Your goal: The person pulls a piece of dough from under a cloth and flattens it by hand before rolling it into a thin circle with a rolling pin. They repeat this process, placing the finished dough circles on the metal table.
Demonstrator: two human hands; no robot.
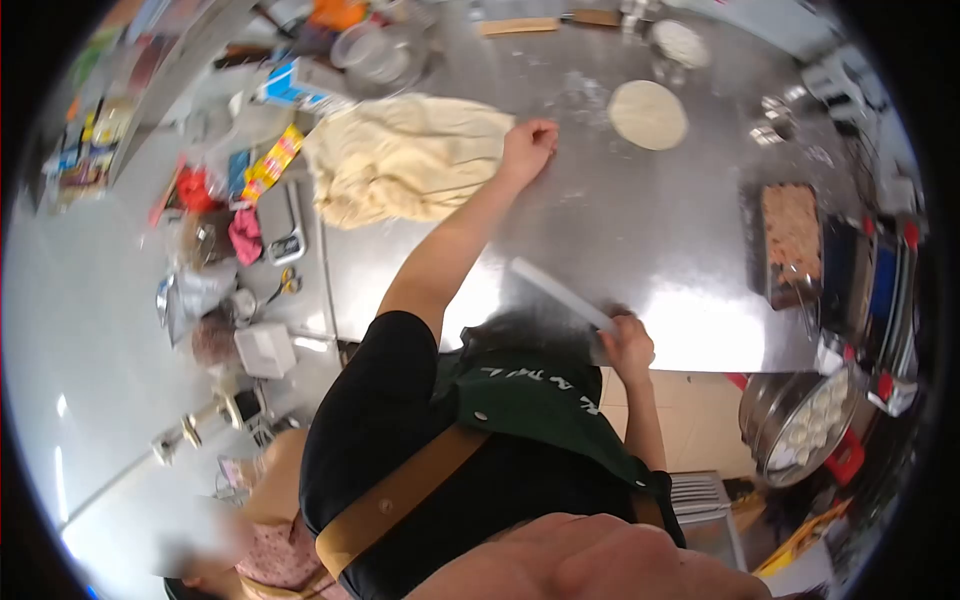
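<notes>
My left hand (pixel 530 146) rests low over the steel table, right beside the edge of a crumpled cream cloth (pixel 400 160). Its fingers are curled in, and whatever is inside them, if anything, is hidden. Close to the table's front edge, my right hand (pixel 630 347) is closed around one end of a long, pale, flat blade-like tool (pixel 562 294). The tool points away from me toward the middle of the table. Beyond both hands lies a round, flat dough sheet (pixel 648 115).
A bowl of white flour-like stuff (pixel 680 45) stands at the back. To the right is a tray of pinkish filling (pixel 790 240), with a round steamer of dumplings (pixel 805 425) below. Scissors (pixel 287 283) and a scale (pixel 280 222) lie left. Another person (pixel 285 550) is at lower left.
</notes>
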